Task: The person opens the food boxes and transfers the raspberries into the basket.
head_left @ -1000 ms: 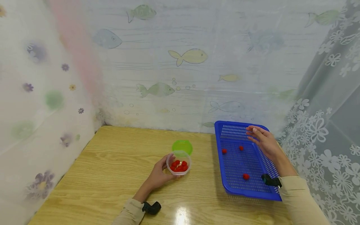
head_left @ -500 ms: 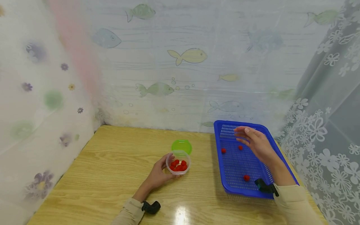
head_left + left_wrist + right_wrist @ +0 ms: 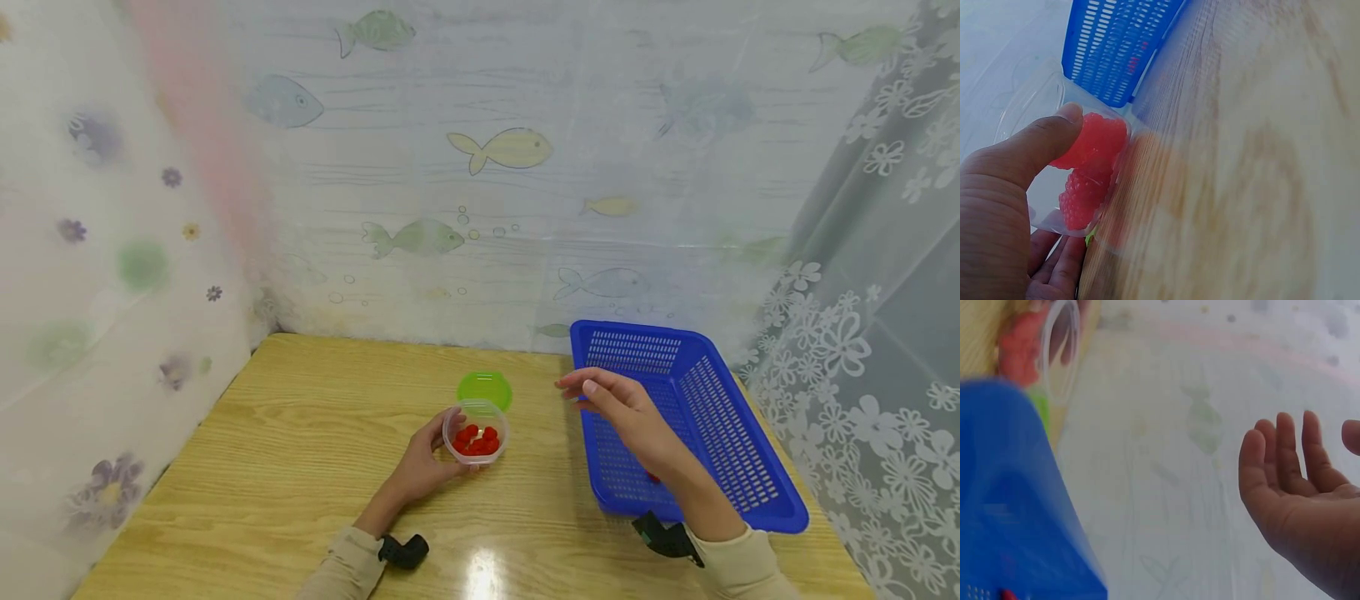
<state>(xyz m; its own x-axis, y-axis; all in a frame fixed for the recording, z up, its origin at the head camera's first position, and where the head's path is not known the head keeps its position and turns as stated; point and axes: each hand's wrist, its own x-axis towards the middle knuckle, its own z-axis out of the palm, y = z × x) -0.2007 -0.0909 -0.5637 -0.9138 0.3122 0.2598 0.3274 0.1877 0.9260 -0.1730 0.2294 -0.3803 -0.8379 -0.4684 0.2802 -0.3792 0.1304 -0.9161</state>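
Note:
My left hand (image 3: 422, 463) grips a small clear plastic container (image 3: 480, 410) on the wooden table, thumb on the near side and fingers on the far side. Several red raspberries (image 3: 1088, 194) lie inside it. A bright green lid (image 3: 486, 386) rests just behind the container. My right hand (image 3: 626, 417) hovers over the left side of a blue plastic basket (image 3: 738, 433), fingers loosely bent and nothing between them. One raspberry (image 3: 654, 478) peeks out in the basket below the right wrist; my hand hides the rest of that floor.
The basket's perforated walls rise at the table's right side. Behind the table (image 3: 315, 400) hangs a fish-patterned curtain (image 3: 420, 283), with flowered curtains to the left and right. Each wrist wears a black camera.
My right hand has moved left and nearer across the basket, from its right side to its left wall, covering the raspberries there. The left hand and container have stayed put.

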